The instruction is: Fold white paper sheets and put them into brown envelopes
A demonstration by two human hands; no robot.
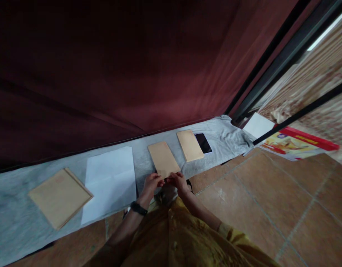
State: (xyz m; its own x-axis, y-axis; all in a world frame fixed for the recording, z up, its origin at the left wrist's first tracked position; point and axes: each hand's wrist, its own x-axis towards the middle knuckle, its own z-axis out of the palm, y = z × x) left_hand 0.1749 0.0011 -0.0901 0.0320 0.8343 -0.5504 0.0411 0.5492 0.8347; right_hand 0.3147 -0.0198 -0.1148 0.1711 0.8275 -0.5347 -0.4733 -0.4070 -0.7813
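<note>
My left hand (152,183) and my right hand (178,181) meet at the near end of a brown envelope (162,158) lying on a grey cloth (17,218). Fingers of both hands are pinched on the envelope's near edge. A black band sits on my left wrist. A second brown envelope (189,145) lies just to the right, with a dark phone (203,143) beside it. To the left lies a white sheet of paper (109,181), and farther left a stack of larger brown envelopes (59,196).
A dark red curtain (118,66) hangs behind the cloth. The floor is brown tile (271,200). At the right lie a white paper (258,125) and a colourful red-edged box (296,142), crossed by black bars.
</note>
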